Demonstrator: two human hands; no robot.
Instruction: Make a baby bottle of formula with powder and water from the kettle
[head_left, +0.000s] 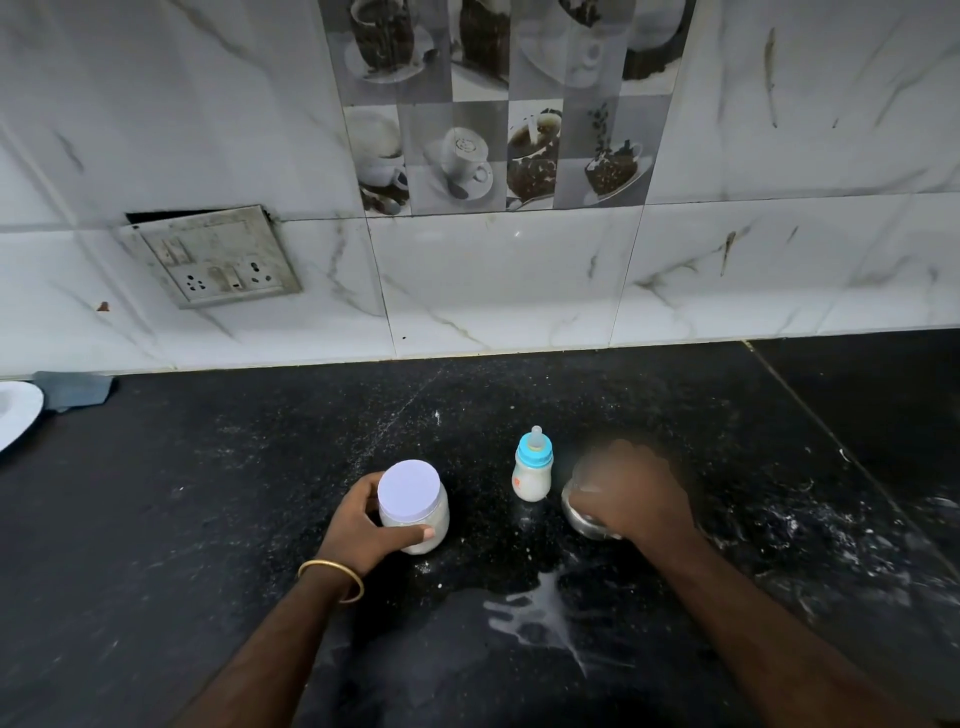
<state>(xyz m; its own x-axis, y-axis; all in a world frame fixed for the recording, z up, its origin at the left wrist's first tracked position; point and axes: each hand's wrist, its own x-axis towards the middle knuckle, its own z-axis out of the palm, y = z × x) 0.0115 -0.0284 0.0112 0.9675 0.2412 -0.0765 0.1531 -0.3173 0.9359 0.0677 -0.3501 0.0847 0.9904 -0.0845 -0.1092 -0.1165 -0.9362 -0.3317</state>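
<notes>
**Both hands on containers, bottle between them**

The left hand (363, 525) has its fingers (415, 533) and thumb curled round a powder jar (414, 506) with a white lid, standing on the black desk (208, 519). The right hand (631, 493), blurred, grips a steel cup (584, 522) from above. The baby bottle (533, 470), capped blue and holding milky liquid, stands upright between them, touching neither. A white spill (540, 618) lies nearer the person.
</notes>
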